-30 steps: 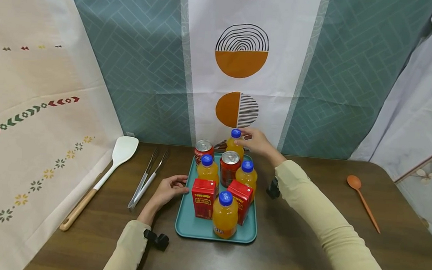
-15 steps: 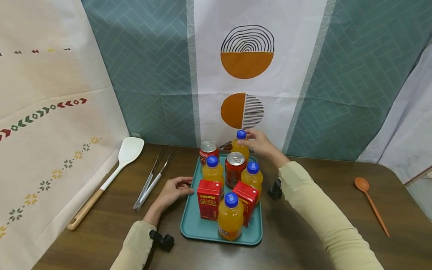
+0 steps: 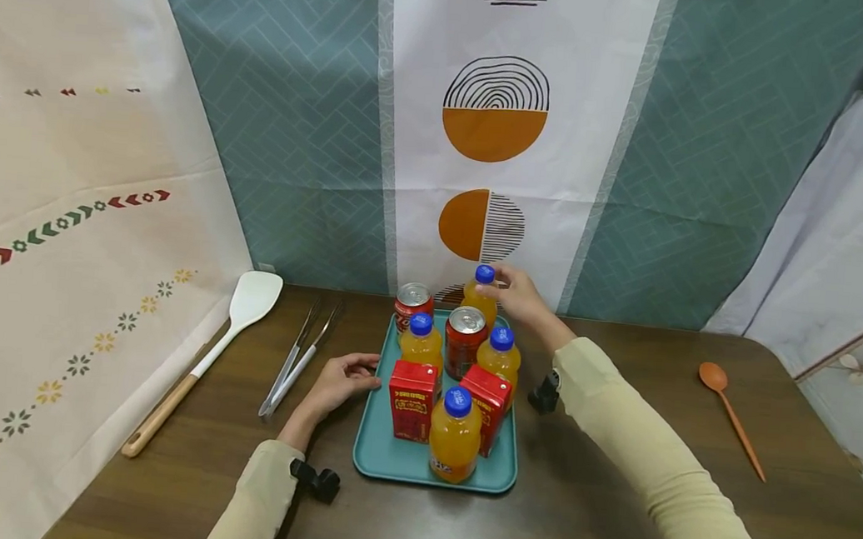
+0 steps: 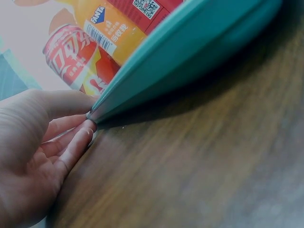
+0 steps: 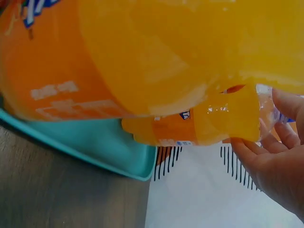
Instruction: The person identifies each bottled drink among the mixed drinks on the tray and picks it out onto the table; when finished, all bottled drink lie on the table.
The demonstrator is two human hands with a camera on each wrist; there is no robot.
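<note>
A teal tray (image 3: 388,458) carries several orange-drink bottles, two red cans and two red cartons. The left hand (image 3: 341,384) pinches the tray's left rim between thumb and fingers, as the left wrist view shows up close (image 4: 38,142). At the tray's far right corner the right hand (image 3: 523,298) holds the rear bottle (image 3: 480,302) near its neck; in the right wrist view, its fingers curl round that bottle (image 5: 213,118). One can (image 3: 465,339) stands just in front of this bottle, another (image 3: 412,302) at the back left. The cartons (image 3: 412,402) stand nearer the front, beside the front bottle (image 3: 453,446).
Left of the tray lie metal tongs (image 3: 297,360) and a white spatula (image 3: 249,298) with a wooden handle. An orange spoon (image 3: 729,416) lies at the right of the wooden table (image 3: 596,498). Patterned cloths hang behind and at the left.
The head view has shifted slightly. Both hands keep their holds, the left on the tray rim and the right on the rear bottle; no object has clearly moved on the tray.
</note>
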